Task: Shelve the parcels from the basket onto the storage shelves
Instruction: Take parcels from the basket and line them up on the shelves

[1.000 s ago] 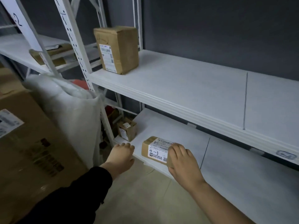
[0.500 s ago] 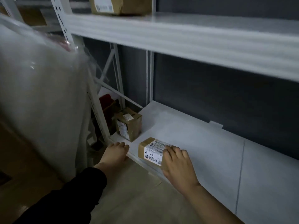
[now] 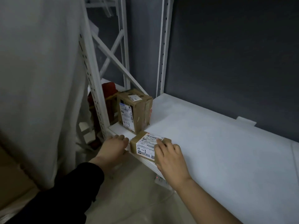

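Note:
A small flat cardboard parcel point(image 3: 144, 145) marked "4-3" lies at the front edge of the low white shelf point(image 3: 210, 143). My right hand point(image 3: 170, 158) holds its right end, fingers bent over the top and thumb at the front face. Just left of the parcel, my left hand point(image 3: 113, 147) rests on the shelf's front corner and holds nothing. A taller taped parcel point(image 3: 135, 112), also marked "4-3", stands upright right behind, at the shelf's left end. No basket is in view.
A large white bag point(image 3: 40, 78) fills the left side, against the perforated white upright point(image 3: 90, 88). Something red point(image 3: 108, 91) sits behind the upright. Dark wall backs the shelf; bare shelf board stretches right.
The view has dropped from above the upper shelf to the low shelf and come closer. My right hand stays on the small parcel, my left hand stays at the shelf corner.

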